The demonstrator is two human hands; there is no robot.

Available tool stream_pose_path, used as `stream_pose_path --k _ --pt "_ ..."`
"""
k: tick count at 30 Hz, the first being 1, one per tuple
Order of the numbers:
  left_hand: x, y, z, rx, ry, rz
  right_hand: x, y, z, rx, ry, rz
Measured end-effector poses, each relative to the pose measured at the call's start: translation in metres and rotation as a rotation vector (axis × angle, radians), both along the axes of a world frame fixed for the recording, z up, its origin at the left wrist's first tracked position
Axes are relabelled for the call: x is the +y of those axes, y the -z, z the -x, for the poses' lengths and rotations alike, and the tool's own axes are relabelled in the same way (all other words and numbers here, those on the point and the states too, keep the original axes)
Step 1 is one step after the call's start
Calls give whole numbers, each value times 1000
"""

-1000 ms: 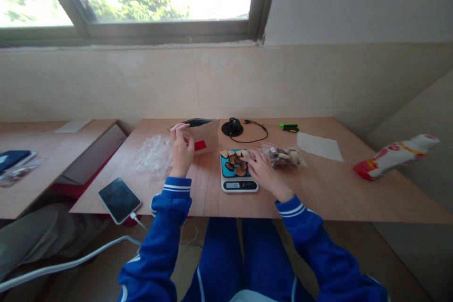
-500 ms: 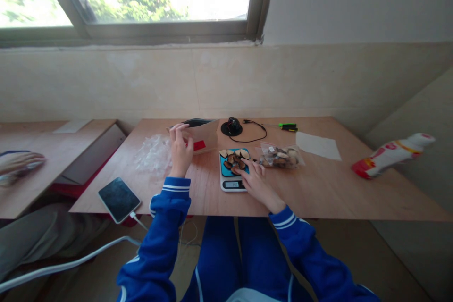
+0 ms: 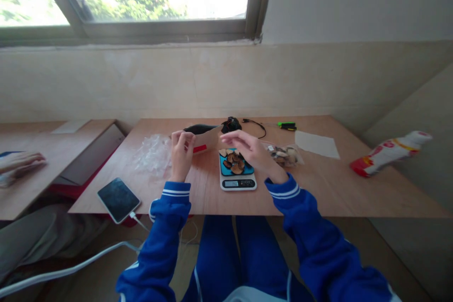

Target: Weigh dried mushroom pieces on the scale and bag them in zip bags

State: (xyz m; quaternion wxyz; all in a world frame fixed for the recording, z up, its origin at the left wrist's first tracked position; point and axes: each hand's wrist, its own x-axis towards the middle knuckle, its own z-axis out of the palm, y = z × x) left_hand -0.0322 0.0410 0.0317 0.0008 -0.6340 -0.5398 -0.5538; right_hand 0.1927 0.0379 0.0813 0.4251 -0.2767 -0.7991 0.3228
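A brown paper bag [image 3: 208,140] with a dark open mouth and a red label lies behind the scale. My left hand [image 3: 181,153] is closed on its left edge. My right hand [image 3: 247,148] hovers above the scale, its fingers stretched towards the bag's right edge; nothing shows in them, and whether they touch the bag is unclear. Under that hand, dried mushroom slices [image 3: 235,163] are heaped on the blue plate of a white digital kitchen scale [image 3: 239,188]. Partly behind my right wrist sits a clear plastic bag of dried mushrooms [image 3: 290,155].
Crumpled clear plastic [image 3: 154,153] and a cabled phone [image 3: 118,199] lie left. Behind are a small black camera [image 3: 231,124], its cable and green-black screwdrivers [image 3: 286,125]. White paper [image 3: 317,145] and a red-white bottle [image 3: 389,153] are right. Another person's hand [image 3: 23,160] rests on the neighbouring table.
My right hand has lifted off the mushroom slices and moved up and back towards the paper bag, uncovering the scale's front. My left hand stays at the bag, slightly lower.
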Motion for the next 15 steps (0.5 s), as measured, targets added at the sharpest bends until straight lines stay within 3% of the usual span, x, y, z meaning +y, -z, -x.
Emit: stream_pose_path --k 3,7,12,15 --pt "-9 5 1 28 30 -11 29 -24 33 -168 -188 -109" --pt "-22 16 6 52 58 -38 52 -25 55 -426 -333 -72" --pt "-37 31 10 85 94 -30 47 -29 56 -529 -289 -88" --pt "-45 37 9 83 88 -45 42 -30 55 -700 -402 -36"
